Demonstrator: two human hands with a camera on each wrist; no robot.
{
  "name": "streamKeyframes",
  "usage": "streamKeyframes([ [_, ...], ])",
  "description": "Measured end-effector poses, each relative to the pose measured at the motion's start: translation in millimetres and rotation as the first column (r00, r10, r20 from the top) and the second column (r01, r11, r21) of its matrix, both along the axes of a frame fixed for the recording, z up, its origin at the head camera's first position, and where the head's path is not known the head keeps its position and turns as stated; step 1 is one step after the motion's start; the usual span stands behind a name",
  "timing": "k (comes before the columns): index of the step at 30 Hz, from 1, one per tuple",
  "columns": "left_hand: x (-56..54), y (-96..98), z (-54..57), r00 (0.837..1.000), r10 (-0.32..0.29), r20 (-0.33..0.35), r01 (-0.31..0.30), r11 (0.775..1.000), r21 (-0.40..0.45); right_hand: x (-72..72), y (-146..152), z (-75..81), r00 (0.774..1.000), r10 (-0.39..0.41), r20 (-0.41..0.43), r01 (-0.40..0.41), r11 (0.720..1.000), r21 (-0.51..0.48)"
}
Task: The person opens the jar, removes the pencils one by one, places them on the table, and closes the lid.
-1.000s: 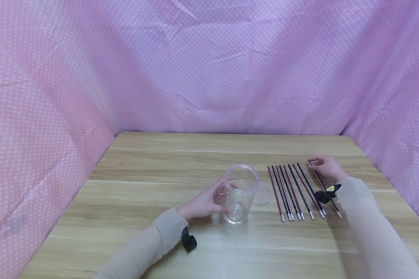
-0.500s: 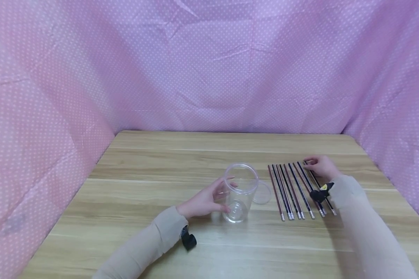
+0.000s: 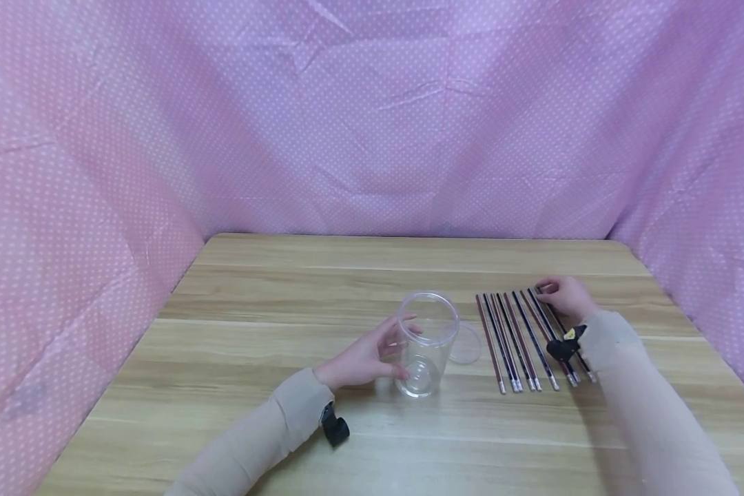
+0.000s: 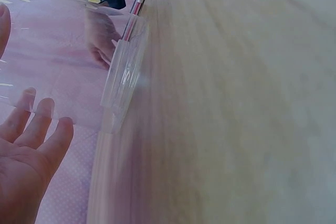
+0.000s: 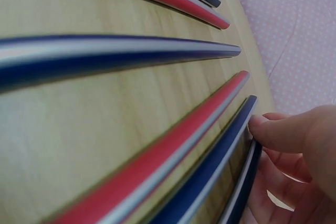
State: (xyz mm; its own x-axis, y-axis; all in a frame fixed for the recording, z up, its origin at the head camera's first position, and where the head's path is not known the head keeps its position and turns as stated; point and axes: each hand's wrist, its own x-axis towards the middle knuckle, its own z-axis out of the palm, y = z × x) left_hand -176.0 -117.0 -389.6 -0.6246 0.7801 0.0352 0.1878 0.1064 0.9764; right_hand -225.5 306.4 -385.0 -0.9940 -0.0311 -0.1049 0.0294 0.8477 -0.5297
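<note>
My left hand point(image 3: 362, 355) holds the side of a tall clear plastic cup point(image 3: 432, 350) standing upright on the table. In the left wrist view its fingertips rest against the cup's wall. A row of red-striped and dark pencils point(image 3: 521, 344) lies to the right of the cup, eraser ends towards me. At the far end of the rightmost pencils is my right hand point(image 3: 569, 297). It pinches the outermost dark pencil point(image 5: 244, 182) between thumb and fingers, and the thumb tip also reaches the neighbouring blue pencil point(image 5: 223, 153). My right wrist and its camera hide part of that pencil.
A clear round lid point(image 3: 466, 344) lies flat between the cup and the pencils. The wooden table point(image 3: 273, 289) ends at a pink dotted curtain point(image 3: 372, 138), which hangs at the back and sides.
My right hand has slid the outermost dark pencil leftward, closer to the rest of the row, mostly in the first half second. The left hand and cup have stayed put.
</note>
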Motion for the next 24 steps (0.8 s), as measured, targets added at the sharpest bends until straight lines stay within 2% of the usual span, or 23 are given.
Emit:
streamKeyframes([
  [10,-1.8,-0.9,-0.3,1.0,-0.001,-0.015,0.001,1.0,0.0,1.3,-1,4.6,1.0,0.009,-0.019,-0.008,1.0,0.018],
  [18,-5.2,-3.1,1.3,1.0,-0.004,-0.018,0.004,1.0,-0.007,4.3,2,17.7,1.0,-0.009,0.026,0.009,1.0,-0.011],
  [24,-7.9,-4.4,2.1,1.0,-0.01,-0.024,0.01,1.0,0.001,6.2,-5,30.1,1.0,0.0,0.004,0.0,1.0,-0.017],
])
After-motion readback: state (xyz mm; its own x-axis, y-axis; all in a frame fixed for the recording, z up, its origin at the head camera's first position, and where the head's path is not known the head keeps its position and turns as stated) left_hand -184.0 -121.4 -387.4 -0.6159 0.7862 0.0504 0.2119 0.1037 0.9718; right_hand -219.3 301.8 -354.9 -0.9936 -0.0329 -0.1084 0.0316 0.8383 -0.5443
